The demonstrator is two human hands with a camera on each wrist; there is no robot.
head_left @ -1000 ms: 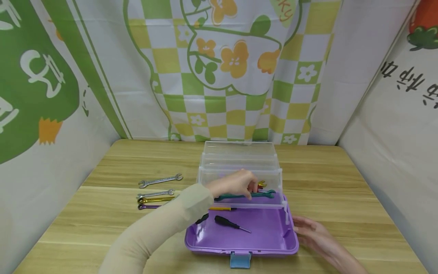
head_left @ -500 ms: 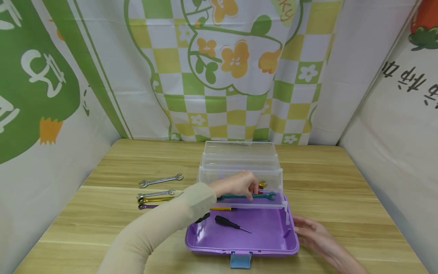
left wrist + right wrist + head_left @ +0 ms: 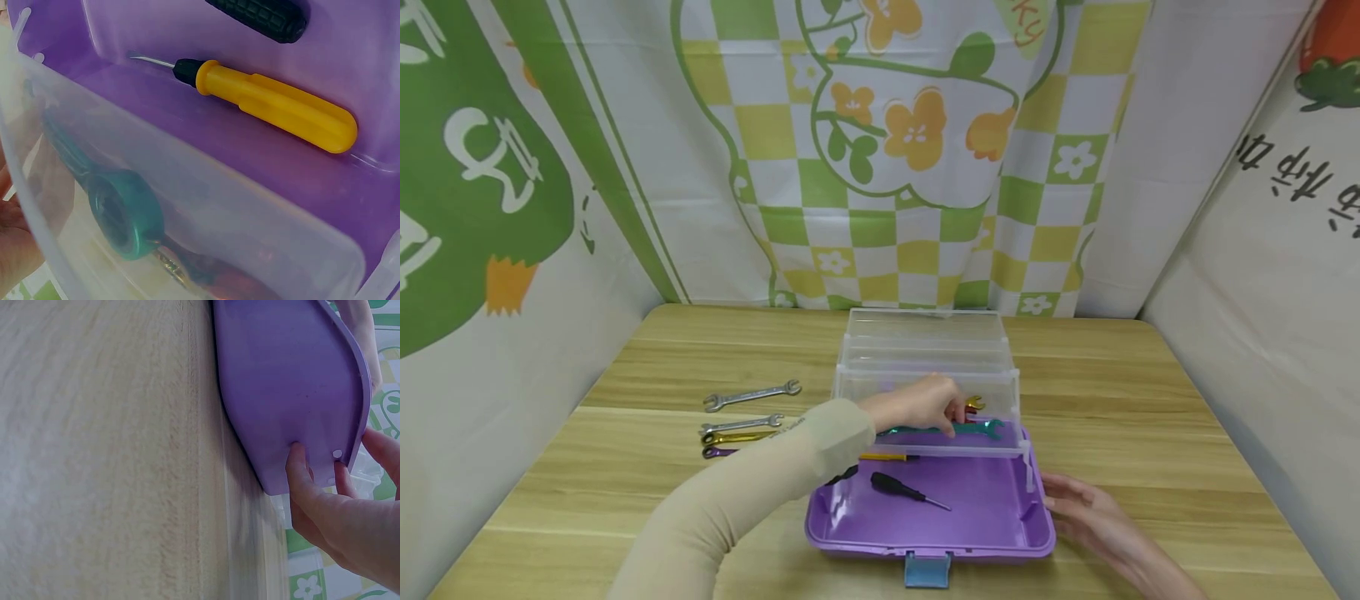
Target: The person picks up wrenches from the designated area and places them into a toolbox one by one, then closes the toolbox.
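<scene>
Fingers [image 3: 953, 408] of the left hand [image 3: 917, 403] are pinching a green wrench [image 3: 977, 428] and holding it inside the clear tray [image 3: 1000, 387] of the box. In the left wrist view, the round end of the green wrench [image 3: 125, 212] is showing through the cloudy tray wall [image 3: 250, 225]. A gold wrench [image 3: 974, 403] is peeking out just behind the hand.

The right hand [image 3: 1086, 512] is resting on the table [image 3: 1150, 400] with loose, straight fingers, touching the right side of the purple box [image 3: 985, 533]. In the right wrist view, its fingertips [image 3: 299, 464] are pressing on the box wall [image 3: 287, 381].

A black screwdriver [image 3: 906, 489] and a yellow screwdriver [image 3: 887, 457] are lying in the purple bottom, below the tray. 4 more wrenches are lying on the table well to the left of the box: 2 silver ones [image 3: 751, 396], a gold one [image 3: 741, 437] and a purple one [image 3: 722, 452].
</scene>
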